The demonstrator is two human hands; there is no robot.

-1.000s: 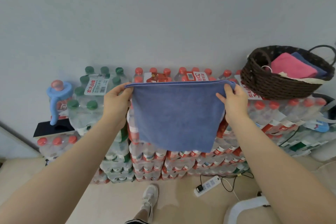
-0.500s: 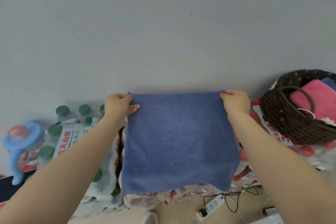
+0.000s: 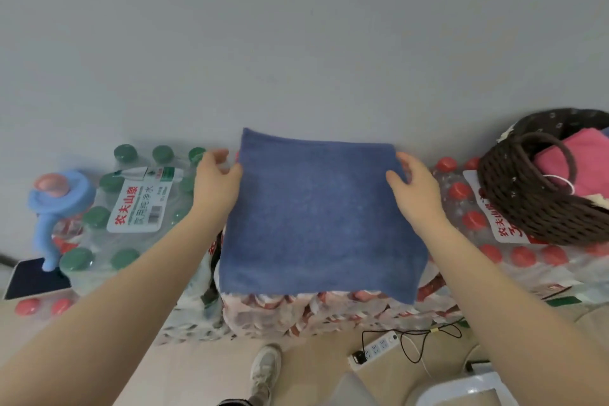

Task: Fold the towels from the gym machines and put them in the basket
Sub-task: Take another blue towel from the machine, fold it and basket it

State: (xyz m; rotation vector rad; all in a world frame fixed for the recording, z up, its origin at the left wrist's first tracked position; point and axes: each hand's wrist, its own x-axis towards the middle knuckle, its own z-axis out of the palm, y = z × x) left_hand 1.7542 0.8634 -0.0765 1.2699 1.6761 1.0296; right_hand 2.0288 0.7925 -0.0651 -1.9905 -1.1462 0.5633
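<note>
Left hand point(image 3: 216, 184): fingers loosely spread, thumb touching left edge of blue towel point(image 3: 316, 217). Right hand point(image 3: 417, 189): fingers relaxed, resting on towel's right edge. Towel lies flat atop stacked bottle packs point(image 3: 138, 208), frame centre. At 3 o'clock: dark woven basket point(image 3: 527, 208) holding pink towel point(image 3: 580, 161). At 9 o'clock: blue handled jug point(image 3: 56, 204). At 6 o'clock: shoe point(image 3: 265, 369), power strip point(image 3: 374, 351) on floor.

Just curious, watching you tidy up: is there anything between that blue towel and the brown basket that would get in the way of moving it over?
Nothing visible blocks the way. The blue towel lies on the bottled-water packs, and the basket sits on the same packs to the right, with only low red caps between. The basket's handle arches over its opening, where a pink towel already lies.
</note>
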